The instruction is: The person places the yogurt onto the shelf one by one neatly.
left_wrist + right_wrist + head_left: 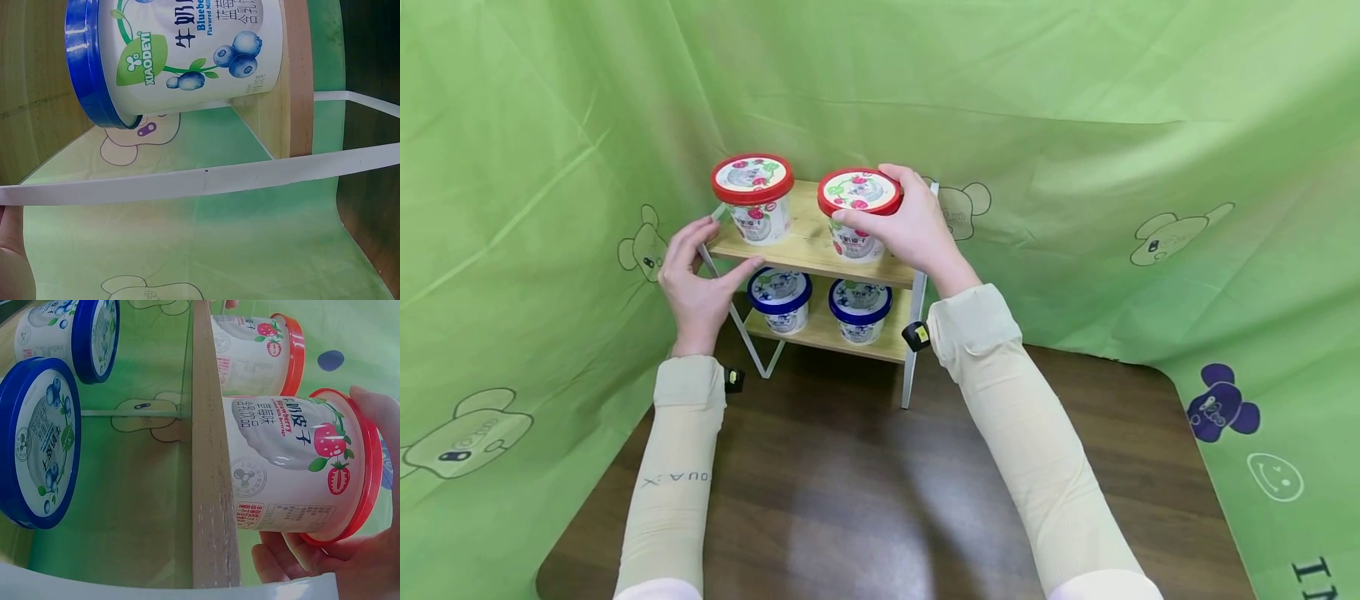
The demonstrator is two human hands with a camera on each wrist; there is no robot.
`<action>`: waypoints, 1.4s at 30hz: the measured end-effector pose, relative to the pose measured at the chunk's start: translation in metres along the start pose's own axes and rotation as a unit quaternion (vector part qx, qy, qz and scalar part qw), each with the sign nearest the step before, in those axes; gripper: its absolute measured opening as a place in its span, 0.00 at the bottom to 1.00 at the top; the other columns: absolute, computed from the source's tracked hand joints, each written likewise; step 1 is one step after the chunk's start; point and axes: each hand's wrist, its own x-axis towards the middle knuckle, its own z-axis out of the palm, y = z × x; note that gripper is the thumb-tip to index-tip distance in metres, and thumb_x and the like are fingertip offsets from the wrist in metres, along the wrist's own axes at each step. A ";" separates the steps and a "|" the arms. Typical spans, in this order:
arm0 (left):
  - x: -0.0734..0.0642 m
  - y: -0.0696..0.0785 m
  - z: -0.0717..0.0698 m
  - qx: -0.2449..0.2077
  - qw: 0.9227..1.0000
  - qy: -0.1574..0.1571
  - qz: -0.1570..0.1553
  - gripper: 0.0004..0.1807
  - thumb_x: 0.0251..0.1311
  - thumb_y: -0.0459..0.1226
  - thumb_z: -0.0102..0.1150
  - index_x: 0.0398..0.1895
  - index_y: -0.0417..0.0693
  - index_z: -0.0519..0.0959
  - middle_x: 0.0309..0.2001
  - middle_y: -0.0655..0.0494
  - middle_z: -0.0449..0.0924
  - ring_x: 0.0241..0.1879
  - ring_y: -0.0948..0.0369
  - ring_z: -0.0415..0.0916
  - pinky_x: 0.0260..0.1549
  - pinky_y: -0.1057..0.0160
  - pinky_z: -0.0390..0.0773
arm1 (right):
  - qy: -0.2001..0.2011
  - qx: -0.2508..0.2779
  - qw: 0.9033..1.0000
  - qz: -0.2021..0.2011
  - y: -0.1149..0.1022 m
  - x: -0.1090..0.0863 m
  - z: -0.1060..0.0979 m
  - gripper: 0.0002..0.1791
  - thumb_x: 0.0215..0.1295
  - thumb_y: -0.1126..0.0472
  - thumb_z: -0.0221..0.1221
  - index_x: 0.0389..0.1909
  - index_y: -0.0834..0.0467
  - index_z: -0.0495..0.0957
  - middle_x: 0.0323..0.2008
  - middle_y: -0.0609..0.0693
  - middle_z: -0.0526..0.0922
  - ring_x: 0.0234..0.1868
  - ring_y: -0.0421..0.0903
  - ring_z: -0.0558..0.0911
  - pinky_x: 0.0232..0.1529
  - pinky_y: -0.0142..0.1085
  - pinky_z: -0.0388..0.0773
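Observation:
My right hand [917, 225] grips a strawberry tub with a red lid [850, 237], thumb and fingers round its lid. It stands upright at the right of the small two-tier shelf's [808, 204] top board. In the right wrist view my fingers [281, 553] curl under the tub's side. Another red-lidded strawberry tub [760, 221] stands to its left. My left hand [696, 287] holds the shelf's left end, thumb along the top board's front edge and fingers at the side frame. Two blueberry tubs with blue lids [786, 321] [860, 331] sit on the lower board.
White metal legs [912, 367] carry the shelf on a dark wooden tabletop [850, 483]. Green printed cloth [1075, 208] hangs close behind it and along both sides. A blueberry tub [250, 94] is near my left wrist, beside a white frame bar [206, 184].

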 end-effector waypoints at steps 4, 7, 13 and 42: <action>0.001 -0.002 0.000 0.001 1.000 -0.001 -0.001 0.37 0.34 0.34 0.88 0.56 0.46 0.84 0.61 0.62 0.78 0.60 0.66 0.72 0.59 0.61 0.76 | 0.005 0.001 1.000 0.002 0.000 0.000 0.001 0.55 0.51 0.33 0.73 0.76 0.50 0.61 0.68 0.47 0.68 0.64 0.42 0.69 0.62 0.34 0.72; 0.001 -0.003 -0.001 0.003 1.000 -0.001 0.000 0.37 0.34 0.33 0.88 0.56 0.45 0.84 0.61 0.61 0.78 0.60 0.66 0.72 0.60 0.60 0.76 | 0.007 0.007 1.000 0.004 0.000 0.000 0.003 0.55 0.50 0.34 0.74 0.75 0.50 0.61 0.67 0.47 0.69 0.64 0.42 0.70 0.61 0.34 0.72; 0.002 -0.004 -0.002 0.000 1.000 0.004 -0.003 0.37 0.33 0.33 0.88 0.55 0.45 0.84 0.61 0.62 0.78 0.60 0.65 0.73 0.60 0.61 0.75 | 0.011 0.001 1.000 0.005 -0.002 0.000 0.004 0.61 0.49 0.30 0.72 0.79 0.47 0.54 0.71 0.46 0.64 0.67 0.42 0.68 0.65 0.38 0.69; 0.002 -0.001 -0.009 0.003 1.000 0.005 -0.010 0.38 0.34 0.32 0.88 0.56 0.43 0.84 0.61 0.60 0.78 0.59 0.64 0.74 0.60 0.63 0.75 | 0.109 0.072 0.989 -0.068 0.010 -0.027 -0.017 0.51 0.61 0.34 0.67 0.79 0.51 0.57 0.69 0.44 0.67 0.65 0.37 0.70 0.68 0.29 0.61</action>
